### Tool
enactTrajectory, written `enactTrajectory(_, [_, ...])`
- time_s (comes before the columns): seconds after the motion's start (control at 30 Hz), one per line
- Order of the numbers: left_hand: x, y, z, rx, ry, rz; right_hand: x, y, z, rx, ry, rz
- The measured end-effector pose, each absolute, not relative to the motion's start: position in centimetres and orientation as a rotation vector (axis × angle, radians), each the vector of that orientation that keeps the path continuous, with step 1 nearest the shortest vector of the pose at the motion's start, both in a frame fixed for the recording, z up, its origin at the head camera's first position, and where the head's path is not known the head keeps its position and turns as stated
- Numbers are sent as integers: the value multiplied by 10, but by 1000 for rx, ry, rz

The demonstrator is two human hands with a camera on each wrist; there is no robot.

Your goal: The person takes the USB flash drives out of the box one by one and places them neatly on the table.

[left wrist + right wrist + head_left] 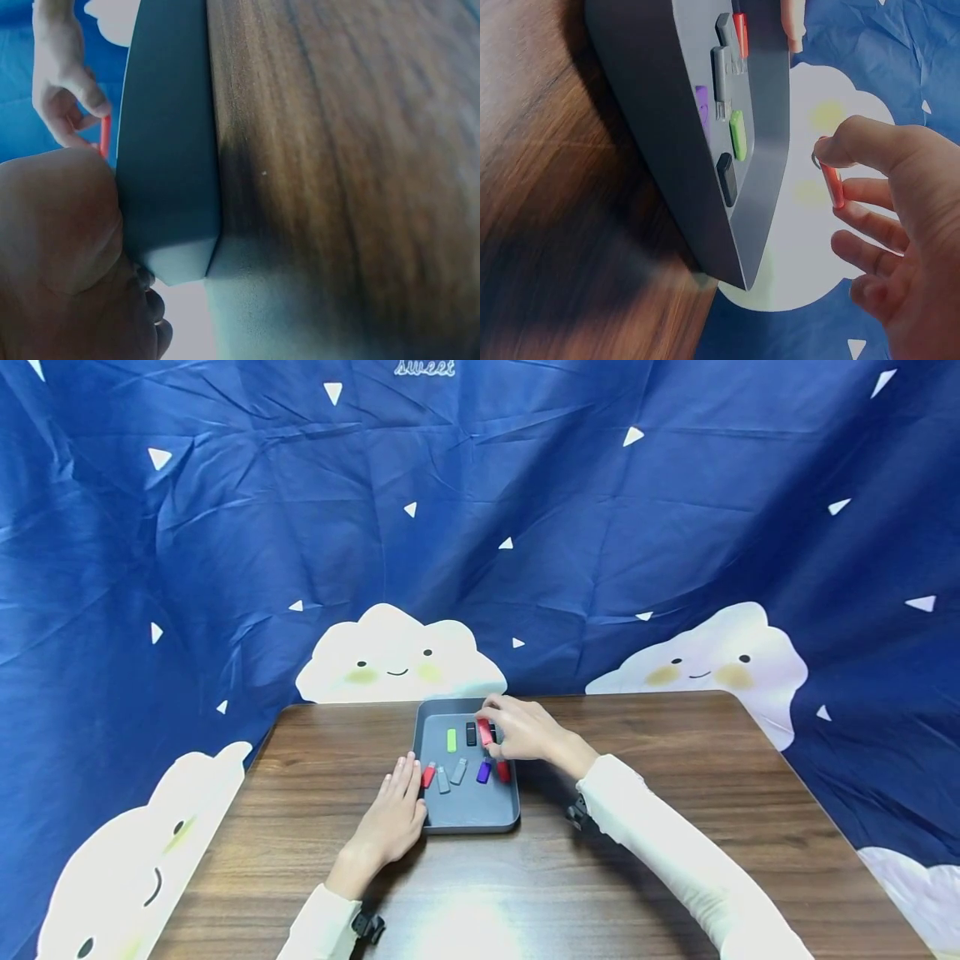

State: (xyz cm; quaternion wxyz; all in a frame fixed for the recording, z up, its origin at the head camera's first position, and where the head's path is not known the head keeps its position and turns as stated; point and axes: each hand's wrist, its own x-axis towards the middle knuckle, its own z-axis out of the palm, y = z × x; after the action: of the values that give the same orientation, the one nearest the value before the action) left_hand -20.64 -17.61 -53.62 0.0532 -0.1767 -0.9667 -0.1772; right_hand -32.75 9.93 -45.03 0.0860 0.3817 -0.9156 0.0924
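Observation:
Over the far right part of a grey tray (468, 808), my right hand (528, 731) pinches a red USB flash drive (832, 184) between thumb and fingers, raised above the tray. My left hand (396, 810) rests along the tray's left side with its fingers extended at the rim. Inside lie a green flash drive (452, 740), a black one (471, 733), a purple one (483, 771) and two grey ones, one of them nearer the left (443, 779). A red flash drive (429, 775) lies by the left wall, another red one (503, 771) by the right wall.
The tray stands on a brown wooden table (637, 860), close to its far edge. Behind hangs a blue cloth (465, 568) printed with white clouds and triangles. Each wrist carries a small black camera mount, such as the left one (368, 927).

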Motion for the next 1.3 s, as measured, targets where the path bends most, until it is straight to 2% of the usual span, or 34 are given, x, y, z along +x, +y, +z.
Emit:
enactTrajectory(0.87, [-204, -175, -532, -532, -2950, -568, -327, 135, -454, 1041, -2764, 323])
enactTrajectory(1.3, [-208, -178, -544, -523, -2937, -501, -327, 157, -464, 973, -2790, 355])
